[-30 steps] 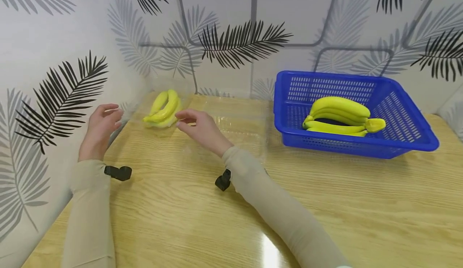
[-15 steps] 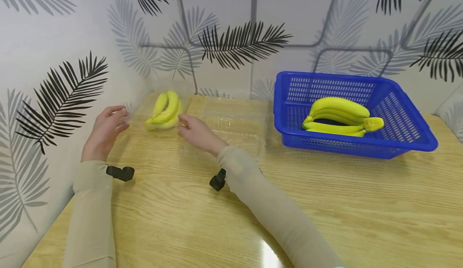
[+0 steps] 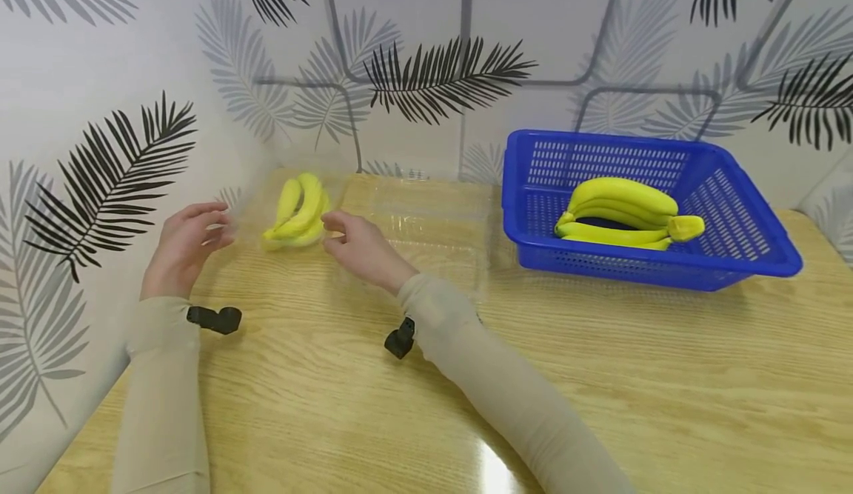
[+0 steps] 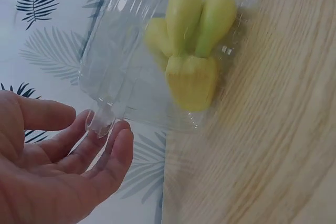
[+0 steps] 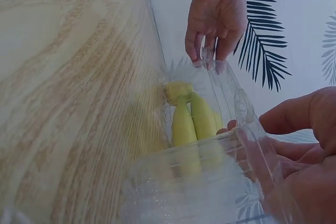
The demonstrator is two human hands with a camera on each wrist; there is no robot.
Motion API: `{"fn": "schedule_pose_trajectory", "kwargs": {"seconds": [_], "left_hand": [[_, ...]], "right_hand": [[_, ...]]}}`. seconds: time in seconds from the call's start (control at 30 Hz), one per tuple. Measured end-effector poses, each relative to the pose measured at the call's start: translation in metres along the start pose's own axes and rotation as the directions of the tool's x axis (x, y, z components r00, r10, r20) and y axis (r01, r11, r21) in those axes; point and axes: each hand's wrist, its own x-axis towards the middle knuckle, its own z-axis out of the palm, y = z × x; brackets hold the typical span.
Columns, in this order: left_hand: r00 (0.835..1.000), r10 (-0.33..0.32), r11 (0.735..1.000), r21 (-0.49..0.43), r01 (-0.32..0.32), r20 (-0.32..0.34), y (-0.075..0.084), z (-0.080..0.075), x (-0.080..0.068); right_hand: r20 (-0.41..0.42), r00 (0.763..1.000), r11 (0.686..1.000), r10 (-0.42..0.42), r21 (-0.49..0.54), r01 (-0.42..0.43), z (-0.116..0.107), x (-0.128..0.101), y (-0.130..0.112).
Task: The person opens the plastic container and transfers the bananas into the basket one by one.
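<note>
While the right hand (image 3: 360,246) pinches the near right edge of the clear, thin-walled plastic clamshell box (image 3: 373,220), with fingers and thumb curled onto the transparent wall as the right wrist view shows, the left hand (image 3: 186,246) sits at the box's left side with its fingers (image 4: 107,153) loosely spread and its fingertips touching a small tab on the rim, not clamped round it. Inside the left half of the box lies the small bunch of yellow-green toy bananas (image 3: 296,212), resting on the pale wooden tabletop (image 3: 600,375) toward the far left corner by the leaf-patterned wall (image 3: 87,79). Handling such a flimsy shell well would seem to call for light, even pressure on both sides, since a hard squeeze could buckle the wall or tip the bunch. Far to the right, well apart, stands a blue perforated plastic basket (image 3: 733,257) holding a larger bunch of yellow bananas (image 3: 623,212). Compared with a second ago, the right hand has dropped from above the bunch to the box's edge, the left hand has closed in on the rim, and the small bunch has shifted slightly nearer.
</note>
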Motion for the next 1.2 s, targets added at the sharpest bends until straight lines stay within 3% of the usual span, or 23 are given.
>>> {"fn": "schedule_pose_trajectory", "kwargs": {"seconds": [0.4,0.63,0.73,0.9,1.07,1.13,1.2], "left_hand": [[0.999,-0.031,0.995,-0.091,0.034,0.033,-0.009,-0.019,0.001],[0.979,-0.11,0.984,-0.117,0.131,0.172,-0.014,-0.023,0.005],[0.966,-0.119,0.983,-0.111,0.148,0.231,-0.015,-0.024,0.006],[0.956,-0.081,0.98,-0.151,0.128,0.283,-0.014,-0.025,0.005],[0.954,-0.052,0.991,-0.104,0.086,0.296,-0.01,-0.023,0.002],[0.956,-0.049,0.994,-0.076,0.074,0.291,-0.007,-0.02,0.0],[0.956,-0.043,0.997,-0.053,0.061,0.29,-0.002,-0.016,-0.002]], "right_hand": [[0.042,0.999,1.0,0.023,-0.018,-0.022,0.01,-0.011,-0.014],[0.059,0.997,0.986,0.047,-0.162,-0.037,0.013,-0.013,-0.02],[0.076,0.996,0.986,0.048,-0.163,-0.035,0.015,-0.013,-0.022],[0.059,0.997,0.999,0.049,-0.026,-0.048,0.017,-0.014,-0.022],[-0.042,0.998,0.993,0.045,0.11,-0.04,0.016,-0.016,-0.021],[-0.1,0.993,0.979,0.063,0.202,-0.042,0.015,-0.015,-0.02],[-0.152,0.984,0.938,0.095,0.343,-0.037,0.012,-0.014,-0.021]]}}
